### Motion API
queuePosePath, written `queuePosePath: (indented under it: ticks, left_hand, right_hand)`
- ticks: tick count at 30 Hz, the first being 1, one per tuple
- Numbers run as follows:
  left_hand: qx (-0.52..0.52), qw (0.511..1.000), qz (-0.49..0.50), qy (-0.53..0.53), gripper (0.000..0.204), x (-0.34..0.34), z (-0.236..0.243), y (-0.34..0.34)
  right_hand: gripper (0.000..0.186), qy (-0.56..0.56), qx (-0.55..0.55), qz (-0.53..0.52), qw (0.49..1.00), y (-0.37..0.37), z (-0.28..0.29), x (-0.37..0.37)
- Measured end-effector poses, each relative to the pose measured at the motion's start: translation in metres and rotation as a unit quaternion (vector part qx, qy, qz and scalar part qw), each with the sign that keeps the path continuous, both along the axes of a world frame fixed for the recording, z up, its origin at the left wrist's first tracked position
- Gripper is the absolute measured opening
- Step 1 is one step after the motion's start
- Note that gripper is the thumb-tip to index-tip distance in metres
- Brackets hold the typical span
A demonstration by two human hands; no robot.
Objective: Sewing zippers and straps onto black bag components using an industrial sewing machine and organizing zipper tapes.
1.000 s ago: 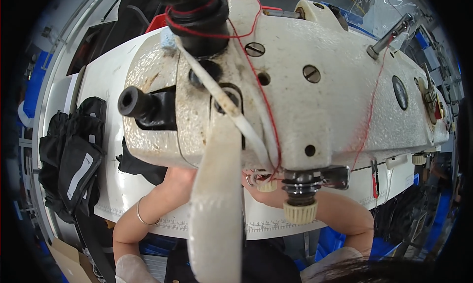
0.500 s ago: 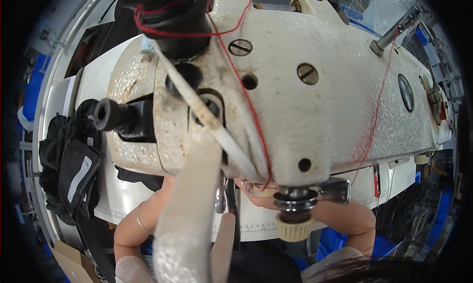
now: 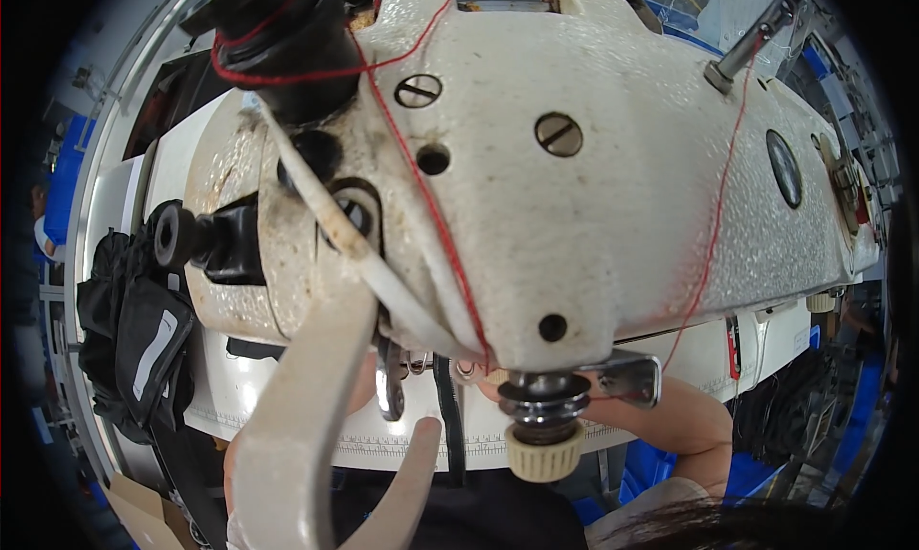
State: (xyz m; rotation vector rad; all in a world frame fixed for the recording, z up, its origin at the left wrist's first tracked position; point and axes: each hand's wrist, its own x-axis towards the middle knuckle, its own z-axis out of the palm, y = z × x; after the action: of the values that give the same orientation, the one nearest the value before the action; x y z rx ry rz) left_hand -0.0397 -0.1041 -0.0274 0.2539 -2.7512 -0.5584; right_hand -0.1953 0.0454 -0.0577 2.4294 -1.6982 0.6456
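Note:
A white sewing machine head (image 3: 632, 224) fills the view and hides most of both hands. My left hand (image 3: 363, 389) shows only as a patch of skin behind the white curved lever (image 3: 297, 426), near the needle area. My right hand (image 3: 490, 389) is beneath the head, behind the tension knob (image 3: 544, 451), with its forearm coming in from the right. The fingers of both are hidden. Between the hands a narrow black strip (image 3: 448, 406), like zipper tape, runs over the table's front edge toward me. Whether either hand grips it is hidden.
Red thread (image 3: 407, 162) runs over the machine head. Black bags or fabric pieces (image 3: 144, 339) hang over the table's left side. A ruler scale lines the front edge of the white table (image 3: 383, 451). A cardboard box (image 3: 148, 516) stands lower left; blue bins (image 3: 651, 473) are below right.
The machine head appears shifted left in view. My left forearm and wrist, visible before, are now mostly behind the white lever. More of the black strip shows.

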Motion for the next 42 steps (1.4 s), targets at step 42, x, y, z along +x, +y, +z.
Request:
queuePosePath:
  ticks: [42]
  left_hand:
    - [-0.159,0.984,-0.025,0.072,0.032,0.001,-0.001,0.024]
  right_hand:
    - [0.023,0.013,-0.02,-0.031,0.999,-0.001,0.012,-0.001]
